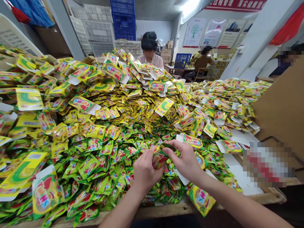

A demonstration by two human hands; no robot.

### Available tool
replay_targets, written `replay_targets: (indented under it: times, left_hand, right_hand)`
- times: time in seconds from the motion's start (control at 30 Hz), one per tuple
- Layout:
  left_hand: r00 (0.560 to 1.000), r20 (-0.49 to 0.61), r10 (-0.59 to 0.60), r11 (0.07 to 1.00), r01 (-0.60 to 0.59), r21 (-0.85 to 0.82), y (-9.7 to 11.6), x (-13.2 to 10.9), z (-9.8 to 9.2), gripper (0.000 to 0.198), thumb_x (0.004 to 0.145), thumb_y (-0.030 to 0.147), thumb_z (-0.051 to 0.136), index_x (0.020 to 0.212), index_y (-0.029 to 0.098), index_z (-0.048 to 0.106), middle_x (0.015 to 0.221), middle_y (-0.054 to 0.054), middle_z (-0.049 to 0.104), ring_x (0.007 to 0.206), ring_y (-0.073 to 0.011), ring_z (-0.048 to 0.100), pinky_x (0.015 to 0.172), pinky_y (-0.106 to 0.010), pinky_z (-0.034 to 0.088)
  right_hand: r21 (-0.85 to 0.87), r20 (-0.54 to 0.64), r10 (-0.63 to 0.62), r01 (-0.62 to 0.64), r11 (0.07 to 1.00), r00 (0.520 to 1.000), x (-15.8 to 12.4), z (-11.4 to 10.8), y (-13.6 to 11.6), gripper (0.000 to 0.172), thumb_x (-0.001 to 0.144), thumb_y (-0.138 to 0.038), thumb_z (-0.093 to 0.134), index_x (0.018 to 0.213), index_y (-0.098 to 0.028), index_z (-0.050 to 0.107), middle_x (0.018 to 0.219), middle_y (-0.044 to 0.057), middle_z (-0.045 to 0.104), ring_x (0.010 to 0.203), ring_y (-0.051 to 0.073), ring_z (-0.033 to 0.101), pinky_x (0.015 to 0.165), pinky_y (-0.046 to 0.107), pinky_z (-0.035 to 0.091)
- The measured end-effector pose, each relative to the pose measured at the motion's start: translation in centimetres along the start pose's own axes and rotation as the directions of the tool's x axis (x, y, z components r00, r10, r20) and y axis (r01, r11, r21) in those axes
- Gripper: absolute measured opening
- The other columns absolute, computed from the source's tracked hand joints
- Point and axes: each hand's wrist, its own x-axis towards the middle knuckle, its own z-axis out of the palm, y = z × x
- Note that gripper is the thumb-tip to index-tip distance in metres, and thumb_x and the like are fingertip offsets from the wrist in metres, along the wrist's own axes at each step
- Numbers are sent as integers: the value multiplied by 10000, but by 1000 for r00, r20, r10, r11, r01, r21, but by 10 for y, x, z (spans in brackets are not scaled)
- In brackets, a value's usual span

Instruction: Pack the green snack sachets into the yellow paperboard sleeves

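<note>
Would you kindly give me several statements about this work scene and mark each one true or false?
1. The left hand holds a printed pack. True.
2. The right hand is well away from the pack. False: it is at the pack's upper end.
3. Green packets lie around the hands. True.
4. The blue crates stand in the foreground. False: they are stacked at the back.
5. Yellow cartons lie beyond the hands. True.

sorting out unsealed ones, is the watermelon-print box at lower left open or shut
Open: the box has a white flap sticking out past its printed face.
</note>
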Motion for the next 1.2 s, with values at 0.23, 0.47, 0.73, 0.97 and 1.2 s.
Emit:
replay_targets:
  times: [0.23,0.47,0.73,0.97,1.2]
  left_hand:
    - [992,43,-121,989,124,-81,10,-4,8,470,708,316,623,1126,152,486,1007,-109,677,894,-236,676,738,-329,570]
    - [984,93,-154,979,165,-121,10,-2,2,478,701,352,643,1121,179,493,1012,-88,680,893,-235,675,733,-343,568]
    - [984,149,-101,982,123,-140,7,0,-1,477,680,355,637,1105,179,512,997,-92,687,876,-237,679,718,-334,567]
    - [982,155,-111,983,132,-131,2,-1,2,447,660,301,610,1078,158,544,983,-98,691,846,-239,681,685,-331,566]
    - [964,265,-32,993,60,-99,1,2,1,440,673,287,619,1093,179,540,965,-92,678,808,-256,664,686,-368,545]
  right_hand:
    - [-100,-274,-146,123,987,950,-2,12,15,112,806,-326,623,771,-263,709,772,38,696,973,264,513,916,466,346]
    - [19,-57,-66,67,998,996,-1,-1,12,202,832,-374,583,743,-260,725,770,43,719,972,276,565,890,482,364]
    - [-131,207,-50,79,988,977,-12,-22,2,166,691,-304,735,858,-310,734,993,31,729,1211,364,468,982,627,202]
    - [-121,232,-72,103,987,970,-17,-3,4,177,818,-194,574,703,-248,698,851,38,719,1118,300,539,952,551,282]
    - [48,383,54,-78,996,922,-13,-5,13,165,769,-312,636,678,-196,709,695,6,687,743,206,609,761,352,456]
